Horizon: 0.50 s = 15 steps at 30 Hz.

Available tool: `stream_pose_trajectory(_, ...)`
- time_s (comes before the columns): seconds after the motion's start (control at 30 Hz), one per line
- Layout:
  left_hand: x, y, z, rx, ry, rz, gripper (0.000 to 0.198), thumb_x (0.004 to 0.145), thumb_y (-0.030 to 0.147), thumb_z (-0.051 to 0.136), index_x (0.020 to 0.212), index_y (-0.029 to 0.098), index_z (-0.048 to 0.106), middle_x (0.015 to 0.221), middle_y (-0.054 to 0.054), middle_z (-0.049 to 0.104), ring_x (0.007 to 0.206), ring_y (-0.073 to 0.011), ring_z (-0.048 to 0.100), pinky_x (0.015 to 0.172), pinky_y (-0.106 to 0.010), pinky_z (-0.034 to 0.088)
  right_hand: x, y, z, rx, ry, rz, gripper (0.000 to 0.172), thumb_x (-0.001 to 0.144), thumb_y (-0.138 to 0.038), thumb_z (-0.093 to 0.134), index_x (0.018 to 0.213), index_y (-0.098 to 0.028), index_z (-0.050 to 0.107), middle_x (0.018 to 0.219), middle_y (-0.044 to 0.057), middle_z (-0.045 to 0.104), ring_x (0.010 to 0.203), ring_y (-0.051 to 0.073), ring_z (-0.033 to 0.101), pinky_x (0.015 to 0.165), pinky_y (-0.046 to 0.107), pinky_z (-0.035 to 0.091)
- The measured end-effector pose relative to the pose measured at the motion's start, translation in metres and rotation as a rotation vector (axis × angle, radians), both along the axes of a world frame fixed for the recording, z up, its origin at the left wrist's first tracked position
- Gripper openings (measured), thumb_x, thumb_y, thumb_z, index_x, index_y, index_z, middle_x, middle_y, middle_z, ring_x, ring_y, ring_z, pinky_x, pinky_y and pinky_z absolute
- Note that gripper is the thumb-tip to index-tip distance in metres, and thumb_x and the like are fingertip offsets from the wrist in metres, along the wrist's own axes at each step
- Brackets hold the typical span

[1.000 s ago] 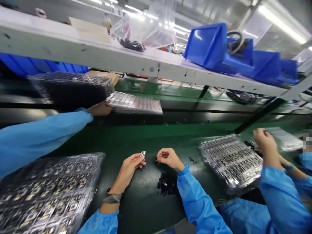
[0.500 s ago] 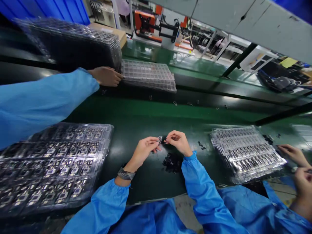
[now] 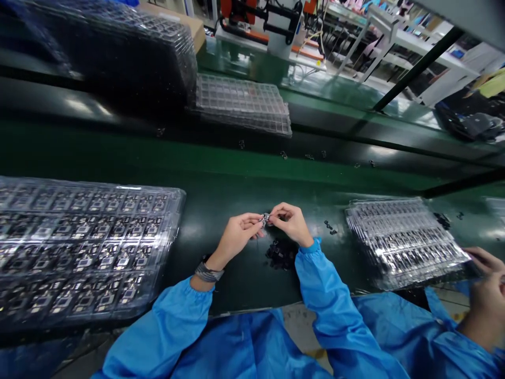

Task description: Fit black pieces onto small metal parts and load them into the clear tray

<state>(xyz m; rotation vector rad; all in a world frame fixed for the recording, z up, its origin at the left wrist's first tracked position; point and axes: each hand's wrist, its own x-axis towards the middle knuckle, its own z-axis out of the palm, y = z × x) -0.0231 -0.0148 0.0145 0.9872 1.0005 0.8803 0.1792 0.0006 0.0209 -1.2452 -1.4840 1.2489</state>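
Note:
Between my two hands is a small circuit board (image 3: 265,218), silvery and dark, held above the green bench. My left hand (image 3: 240,231) pinches its left side between thumb and fingers. From the right, my right hand (image 3: 290,221) has its fingertips closed at the board's other edge; whether a small part is in them is hidden. Just below my hands lies a heap of small black parts (image 3: 281,253). Left of me, a clear tray (image 3: 173,210) carries rows of similar circuit boards.
Right of my hands stands a stack of clear trays (image 3: 406,242) with boards, beside a co-worker's hands (image 3: 487,279). Clear empty-looking trays (image 3: 242,102) lie on the belt ahead, near a tall tray stack (image 3: 130,58). Loose black parts (image 3: 330,227) are scattered about.
My right hand has moved left so its fingertips meet the board. A co-worker's arm at the upper left has left the view. The camera has tilted down slightly.

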Motion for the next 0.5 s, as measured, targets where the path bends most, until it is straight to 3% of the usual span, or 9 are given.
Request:
stream_pose_trajectory(0.23, 0.0023, 0.0001, -0.0051, 0.009, 0.044, 0.042, 0.037, 0.076, 0.041, 0.083, 0.098, 0.013, 0.074, 0.075, -0.008, 0.075, 0.066, -0.0215, 0.074, 0.060, -0.029, 0.055, -0.0018, -0.0028, 0.0016, 0.008, -0.013, 0.002, 0.025, 0.082, -0.040, 0.082, 0.086, -0.019, 0.068, 0.078, 0.003, 0.076, 0.072, 0.019, 0.074, 0.070, 0.030, 0.057)
stream_pose_trajectory(0.5, 0.0024, -0.0015, -0.0009, 0.018, 0.029, 0.007, 0.035, 0.077, 0.040, 0.082, 0.098, 0.013, 0.074, 0.074, -0.007, 0.075, 0.065, -0.0196, 0.073, 0.059, -0.027, 0.054, -0.0054, -0.0042, 0.0014, -0.065, 0.094, -0.059, 0.034, 0.078, -0.047, 0.086, 0.086, -0.020, 0.067, 0.074, 0.003, 0.077, 0.069, 0.019, 0.075, 0.070, 0.031, 0.059)
